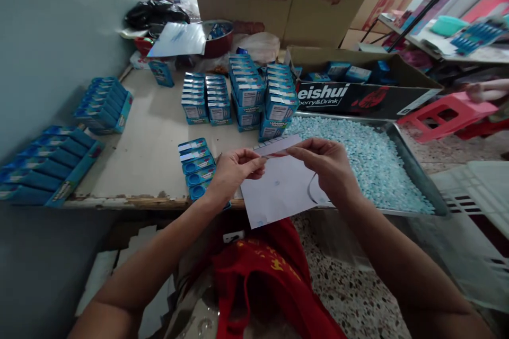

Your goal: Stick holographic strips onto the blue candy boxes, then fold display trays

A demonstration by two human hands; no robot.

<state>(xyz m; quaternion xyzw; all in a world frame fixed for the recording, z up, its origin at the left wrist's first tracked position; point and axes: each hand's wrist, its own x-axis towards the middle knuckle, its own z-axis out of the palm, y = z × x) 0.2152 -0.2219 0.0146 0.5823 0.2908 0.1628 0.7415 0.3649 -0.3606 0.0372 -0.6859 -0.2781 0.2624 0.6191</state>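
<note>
my left hand (238, 167) and right hand (328, 161) near frame centre, both pinched closed, thumb to fingertips, on a thin strip (277, 153). strip is between them, left end in left fingertips, right end in right. long axis nearly side to side across the frame, right end a touch higher. can't tell which face is up; narrow, blurry.

white sheet (274, 190) sits below the strip, just right of frame centre, one corner past the table's front edge, pointing to frame bottom. dark lines along its upper edge.

by my left wrist: small blue boxes (199, 169) in a short row, long axis running up-down in the frame, white strips across the upper two. beyond, upper centre, blue box stacks (246, 87) on the pale table (153, 132).

right of frame: metal tray (420, 172) of pale blue pieces (374, 161), dark printed carton (361, 99) behind it. red cloth (266, 259) bottom centre. another person's hand (489, 90) at the pinkish-red stool (449, 114), right edge.
</note>
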